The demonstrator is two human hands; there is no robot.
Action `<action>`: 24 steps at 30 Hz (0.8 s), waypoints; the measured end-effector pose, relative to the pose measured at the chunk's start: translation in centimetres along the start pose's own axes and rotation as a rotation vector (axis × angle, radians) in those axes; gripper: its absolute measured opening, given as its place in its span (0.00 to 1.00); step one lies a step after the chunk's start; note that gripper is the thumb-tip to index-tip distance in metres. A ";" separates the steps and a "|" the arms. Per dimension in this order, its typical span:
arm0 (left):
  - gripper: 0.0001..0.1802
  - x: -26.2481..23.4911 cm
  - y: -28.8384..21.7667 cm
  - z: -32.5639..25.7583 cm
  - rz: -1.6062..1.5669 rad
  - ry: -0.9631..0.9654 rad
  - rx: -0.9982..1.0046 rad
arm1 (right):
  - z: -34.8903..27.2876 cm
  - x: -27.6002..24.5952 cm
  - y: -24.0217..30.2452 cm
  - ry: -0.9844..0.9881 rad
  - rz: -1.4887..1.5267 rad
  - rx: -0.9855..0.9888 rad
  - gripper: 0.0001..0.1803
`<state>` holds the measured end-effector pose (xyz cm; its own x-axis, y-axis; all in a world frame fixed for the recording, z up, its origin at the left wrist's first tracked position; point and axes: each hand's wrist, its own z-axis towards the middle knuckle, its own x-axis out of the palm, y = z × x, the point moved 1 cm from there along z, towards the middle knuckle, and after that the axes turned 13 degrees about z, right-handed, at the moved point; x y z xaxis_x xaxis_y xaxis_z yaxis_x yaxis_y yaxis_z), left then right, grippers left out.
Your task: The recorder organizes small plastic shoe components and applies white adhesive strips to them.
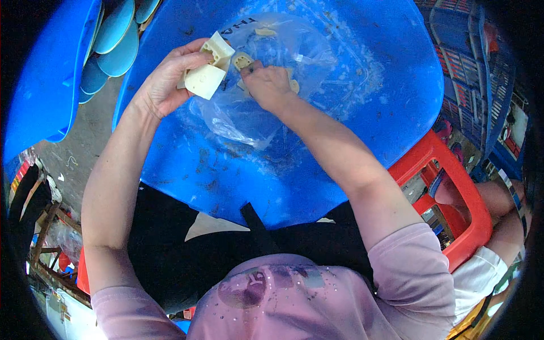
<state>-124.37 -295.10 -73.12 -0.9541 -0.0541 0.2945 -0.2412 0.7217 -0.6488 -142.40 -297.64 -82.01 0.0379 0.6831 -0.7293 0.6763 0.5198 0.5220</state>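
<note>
My left hand [170, 76] grips a few pale cream moulded pieces [207, 80], block-like with flat faces. Small round holes show on one inner side, and the thumb presses there. Just right of it, my right hand [267, 85] has its fingers closed at a small rounded cream piece [242, 60] with holes in it; the palm hides part of the grip. More cream pieces lie partly covered under the right hand. Beneath both hands a clear plastic bag [243, 127] with dark lettering lies spread out, and another cream piece [264, 32] rests toward its far side.
The bag lies on a scuffed blue plastic tabletop [362, 150] with rounded edges. A red plastic stool [481, 218] stands at right, beside another person's bare leg [498, 198]. Blue crates [464, 68] are stacked far right. Rounded blue panels [119, 51] and a blue plastic sheet-like form [45, 85] stand left.
</note>
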 end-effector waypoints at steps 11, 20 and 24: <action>0.20 -0.3 0.3 0.0 0.040 -0.031 0.008 | 0.8 -4.3 -2.4 0.079 0.637 0.203 0.27; 0.20 -0.3 0.3 -0.1 0.013 -0.018 0.012 | 2.0 -2.0 0.8 -0.073 0.077 0.189 0.22; 0.20 -0.6 0.0 0.0 -0.015 0.005 0.021 | 3.0 -0.2 -0.4 -0.313 -0.047 0.163 0.20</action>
<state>-123.81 -295.08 -73.23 -0.9496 -0.0609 0.3075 -0.2588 0.7060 -0.6592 -140.46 -299.59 -83.40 0.2103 0.4569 -0.8643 0.7902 0.4412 0.4254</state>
